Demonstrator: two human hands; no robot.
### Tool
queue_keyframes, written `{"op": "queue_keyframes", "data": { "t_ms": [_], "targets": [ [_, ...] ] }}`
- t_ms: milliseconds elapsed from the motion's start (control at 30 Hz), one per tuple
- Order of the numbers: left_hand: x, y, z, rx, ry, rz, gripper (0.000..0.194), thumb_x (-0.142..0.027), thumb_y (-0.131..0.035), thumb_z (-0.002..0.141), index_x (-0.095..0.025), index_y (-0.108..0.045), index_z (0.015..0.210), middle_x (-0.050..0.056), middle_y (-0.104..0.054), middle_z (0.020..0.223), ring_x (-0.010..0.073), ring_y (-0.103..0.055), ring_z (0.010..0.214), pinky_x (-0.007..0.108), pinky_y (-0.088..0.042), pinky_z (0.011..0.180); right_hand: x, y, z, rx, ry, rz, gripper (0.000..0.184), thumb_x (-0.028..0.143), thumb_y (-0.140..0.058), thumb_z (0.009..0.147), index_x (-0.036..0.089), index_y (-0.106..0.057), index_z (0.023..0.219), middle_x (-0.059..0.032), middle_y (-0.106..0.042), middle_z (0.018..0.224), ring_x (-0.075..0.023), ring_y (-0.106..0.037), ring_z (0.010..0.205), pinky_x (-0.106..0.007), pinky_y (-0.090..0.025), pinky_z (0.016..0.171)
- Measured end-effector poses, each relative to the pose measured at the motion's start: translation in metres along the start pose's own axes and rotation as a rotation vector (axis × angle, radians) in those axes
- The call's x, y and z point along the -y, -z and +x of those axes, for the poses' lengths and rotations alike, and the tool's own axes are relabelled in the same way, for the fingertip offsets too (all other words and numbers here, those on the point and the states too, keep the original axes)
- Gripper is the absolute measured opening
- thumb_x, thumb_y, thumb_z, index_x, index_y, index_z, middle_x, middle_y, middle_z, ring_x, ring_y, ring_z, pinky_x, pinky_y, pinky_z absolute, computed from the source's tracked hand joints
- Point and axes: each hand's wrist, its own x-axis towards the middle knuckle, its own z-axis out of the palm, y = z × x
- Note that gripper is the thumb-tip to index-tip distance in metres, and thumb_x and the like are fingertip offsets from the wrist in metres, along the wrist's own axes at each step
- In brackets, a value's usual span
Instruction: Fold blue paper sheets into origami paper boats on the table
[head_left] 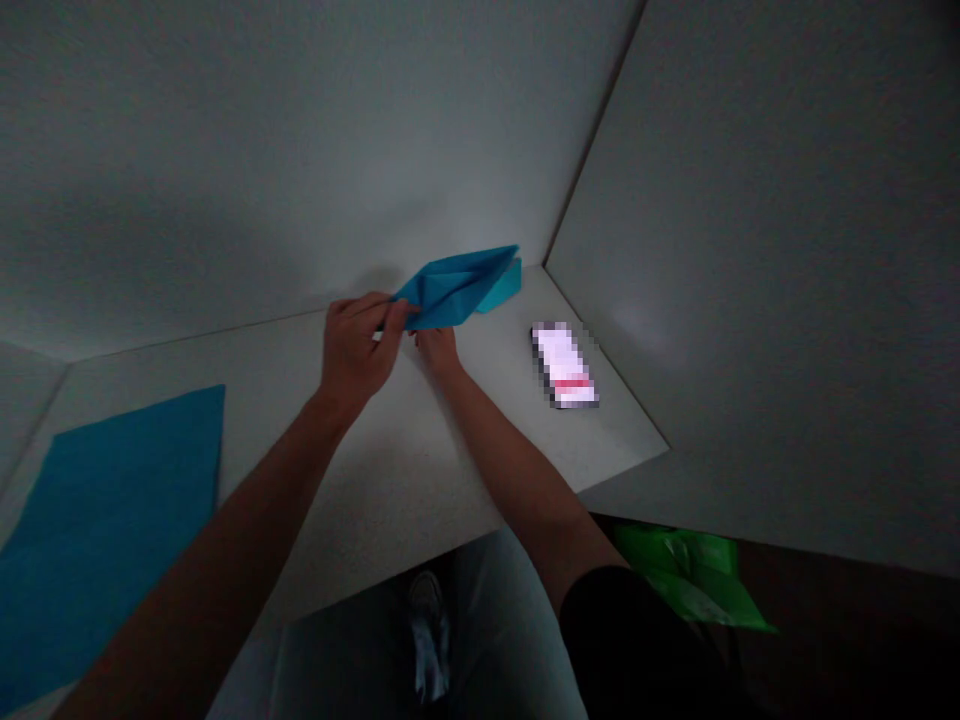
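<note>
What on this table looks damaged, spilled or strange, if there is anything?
Only the phone on the right of the table stands out: it appears as coarse square blocks, unlike its surroundings, so its screen cannot be read. I see no spill, and no clear damage on the folded blue sheet.

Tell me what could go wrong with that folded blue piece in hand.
The left hand pinches one end of the folded blue piece; squeezing hard might crease it. The phone lies on the table, right of the right forearm; a wide swing might knock it.
</note>
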Motion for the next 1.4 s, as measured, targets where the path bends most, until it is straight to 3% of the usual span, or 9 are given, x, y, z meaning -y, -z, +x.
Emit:
{"op": "queue_keyframes", "data": {
  "t_ms": [133,300,433,700,933,1000,1100,1267,1400],
  "targets": [
    [0.055,0.036,-0.045,-0.232,0.213,0.030,0.016,-0.039,-0.070,0.099,-0.025,-0.078,0.101,0.007,-0.079,0.105,0.0272,-0.074,0.100,0.044,-0.059,0.096,0.003,-0.001,-0.005,-0.145,0.083,0.104,0.061,0.078,-0.041,0.113,0.024,-0.058,0.090,0.0032,-0.053,0.073,-0.0135,-0.047,0.067,-0.026,-0.039,0.063],
    [0.091,0.026,-0.085,-0.239,0.459,0.008,0.022,-0.038,-0.076,0.084,-0.023,-0.072,0.100,0.006,-0.078,0.099,0.0277,-0.073,0.092,0.044,-0.060,0.087,0.010,0.001,-0.007,-0.090,0.086,0.151,0.076,0.101,-0.055,0.092,0.025,-0.061,0.089,0.0040,-0.054,0.070,-0.0116,-0.044,0.060,-0.026,-0.036,0.057],
    [0.101,0.021,-0.089,-0.094,0.410,-0.088,0.030,-0.037,-0.078,0.081,-0.023,-0.073,0.108,0.008,-0.080,0.109,0.0281,-0.076,0.099,0.042,-0.063,0.089,0.010,0.003,-0.009,-0.040,0.123,0.147,0.080,0.105,-0.062,0.082,0.025,-0.062,0.090,0.0045,-0.055,0.068,-0.0113,-0.043,0.058,-0.026,-0.035,0.055],
    [0.106,0.017,-0.090,-0.058,0.421,-0.157,0.048,-0.012,-0.075,0.080,-0.023,-0.074,0.126,0.010,-0.083,0.125,0.0240,-0.078,0.099,0.036,-0.065,0.086,0.013,0.004,-0.014,0.059,0.221,0.073,0.077,0.101,-0.072,0.080,0.026,-0.064,0.097,0.0031,-0.054,0.074,-0.0120,-0.041,0.058,-0.028,-0.036,0.055],
    [0.099,0.022,-0.086,-0.058,0.410,-0.086,0.023,-0.013,-0.068,0.097,-0.024,-0.078,0.114,0.007,-0.083,0.108,0.0210,-0.076,0.087,0.037,-0.065,0.089,0.013,0.002,-0.022,0.229,0.335,0.000,0.111,0.105,-0.088,0.049,0.030,-0.062,0.127,-0.0012,-0.057,0.100,-0.0171,-0.049,0.075,-0.032,-0.044,0.061],
    [0.099,0.022,-0.086,-0.095,0.404,-0.083,0.020,-0.013,-0.068,0.097,-0.023,-0.077,0.111,0.010,-0.080,0.121,0.0213,-0.076,0.096,0.033,-0.066,0.084,0.011,0.000,-0.023,0.221,0.321,-0.048,0.108,0.097,-0.095,0.053,0.030,-0.061,0.131,-0.0014,-0.057,0.104,-0.0171,-0.051,0.077,-0.032,-0.046,0.063],
    [0.099,0.022,-0.085,-0.152,0.376,-0.122,0.017,-0.013,-0.066,0.096,-0.023,-0.075,0.108,0.011,-0.074,0.134,0.0225,-0.075,0.113,0.032,-0.066,0.085,0.007,-0.001,-0.023,0.152,0.293,-0.089,0.083,0.080,-0.095,0.074,0.031,-0.062,0.132,-0.0015,-0.059,0.107,-0.0162,-0.052,0.077,-0.031,-0.046,0.063],
    [0.101,0.021,-0.083,-0.283,0.394,-0.204,0.008,-0.031,-0.067,0.105,-0.024,-0.072,0.104,0.006,-0.078,0.110,0.0225,-0.075,0.107,0.036,-0.065,0.095,0.000,-0.002,-0.016,0.070,0.281,-0.036,0.058,0.077,-0.083,0.090,0.028,-0.066,0.117,-0.0021,-0.064,0.099,-0.0192,-0.061,0.084,-0.033,-0.055,0.074],
    [0.106,0.019,-0.082,-0.415,0.499,-0.241,0.042,-0.065,-0.060,0.112,-0.025,-0.069,0.104,0.004,-0.074,0.094,0.0210,-0.071,0.090,0.034,-0.062,0.087,-0.003,-0.004,-0.014,0.088,0.254,-0.024,0.060,0.080,-0.083,0.088,0.026,-0.065,0.107,0.0001,-0.064,0.088,-0.0190,-0.062,0.081,-0.036,-0.057,0.080]
  ]
}}
